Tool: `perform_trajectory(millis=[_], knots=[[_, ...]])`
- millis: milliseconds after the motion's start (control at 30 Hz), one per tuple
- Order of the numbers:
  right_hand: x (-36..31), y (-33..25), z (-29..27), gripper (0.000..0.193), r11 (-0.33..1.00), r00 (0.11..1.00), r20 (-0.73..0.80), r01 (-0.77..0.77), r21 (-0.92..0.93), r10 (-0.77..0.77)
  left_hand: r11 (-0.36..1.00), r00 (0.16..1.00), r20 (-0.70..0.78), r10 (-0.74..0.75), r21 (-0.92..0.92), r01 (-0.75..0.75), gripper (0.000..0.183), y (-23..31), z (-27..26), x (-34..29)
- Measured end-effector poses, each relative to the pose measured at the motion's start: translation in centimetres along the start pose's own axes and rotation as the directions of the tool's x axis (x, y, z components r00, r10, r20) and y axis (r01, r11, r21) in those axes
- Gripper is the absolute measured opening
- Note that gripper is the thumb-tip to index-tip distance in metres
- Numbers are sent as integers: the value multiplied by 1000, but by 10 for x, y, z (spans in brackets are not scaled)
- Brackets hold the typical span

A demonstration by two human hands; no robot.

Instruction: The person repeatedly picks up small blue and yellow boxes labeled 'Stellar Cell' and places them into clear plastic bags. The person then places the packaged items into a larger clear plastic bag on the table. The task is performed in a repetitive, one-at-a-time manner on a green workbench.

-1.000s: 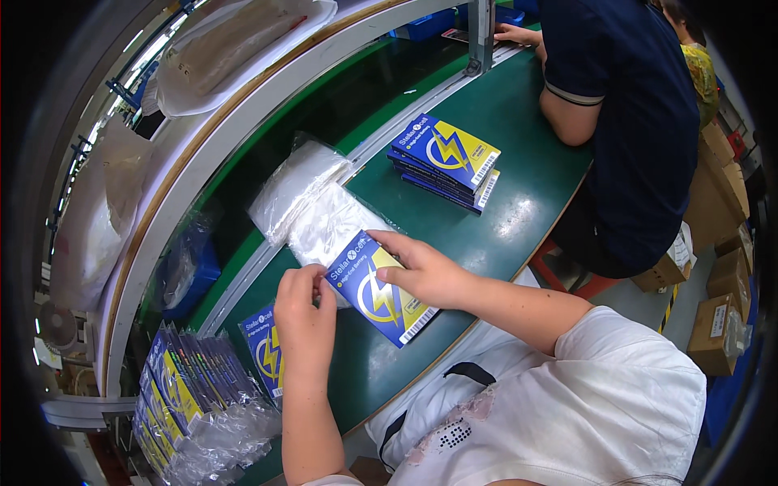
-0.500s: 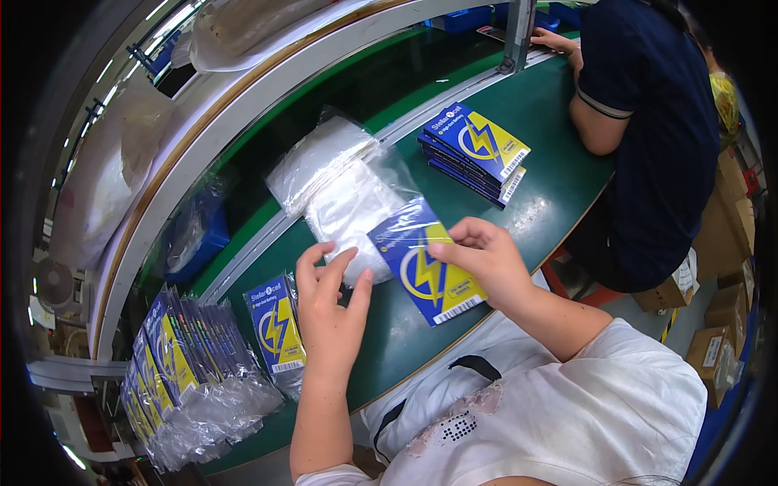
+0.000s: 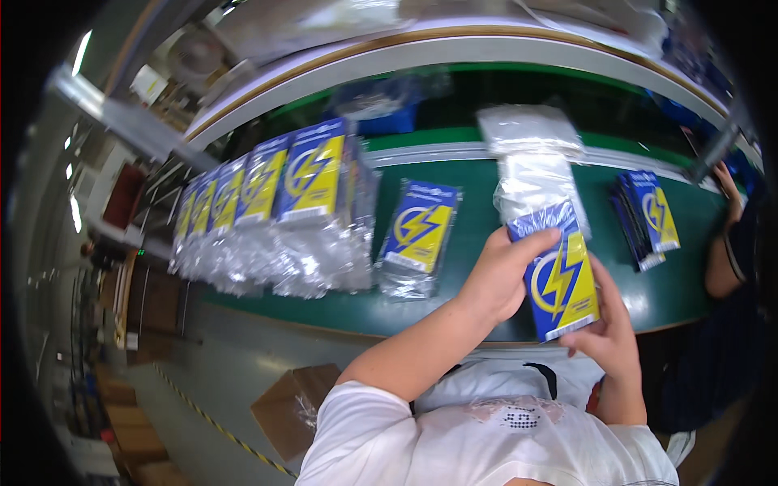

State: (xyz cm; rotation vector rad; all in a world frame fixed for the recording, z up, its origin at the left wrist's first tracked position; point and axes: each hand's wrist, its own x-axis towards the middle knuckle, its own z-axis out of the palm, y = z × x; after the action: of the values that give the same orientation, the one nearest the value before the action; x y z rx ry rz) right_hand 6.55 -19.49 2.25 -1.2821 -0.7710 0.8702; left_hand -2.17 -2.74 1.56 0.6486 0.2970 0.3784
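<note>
A flat blue-and-yellow battery package [image 3: 565, 283] is held upright above the table's front edge, its printed face toward me. My left hand [image 3: 501, 275] grips its upper left side, thumb across the front. Curled round the lower right side and bottom corner is my right hand [image 3: 612, 328], its fingers partly hidden behind the package. Just beyond lies a pile of clear plastic bags [image 3: 535, 182]. One bagged package [image 3: 419, 231] lies left of my left hand, and further left stand rows of bagged packages [image 3: 312, 178]. A stack of unbagged packages [image 3: 658, 215] sits at the right.
The green tabletop [image 3: 474, 194] runs under a shelf with a pale edge [image 3: 454, 42]. A blue bin [image 3: 391, 121] stands behind the rail. Another person's arm [image 3: 724, 271] is at the far right. An open cardboard box [image 3: 284, 409] is on the floor.
My view has swung left. The left hand, open and apart from the package before, now grips its upper left side. My right hand has shifted to the lower right side.
</note>
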Motion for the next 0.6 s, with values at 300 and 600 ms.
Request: perform_trajectory(millis=[300,600], knots=[[18,-3,-14,37,550,613,-178,496,-672,-770,987,934,331,-137,121,102,43,-28,27,-33],[1,0,5,7,532,696,312,705,-470,-646,839,787,372,-492,-38,542,70,-8,14,-33]])
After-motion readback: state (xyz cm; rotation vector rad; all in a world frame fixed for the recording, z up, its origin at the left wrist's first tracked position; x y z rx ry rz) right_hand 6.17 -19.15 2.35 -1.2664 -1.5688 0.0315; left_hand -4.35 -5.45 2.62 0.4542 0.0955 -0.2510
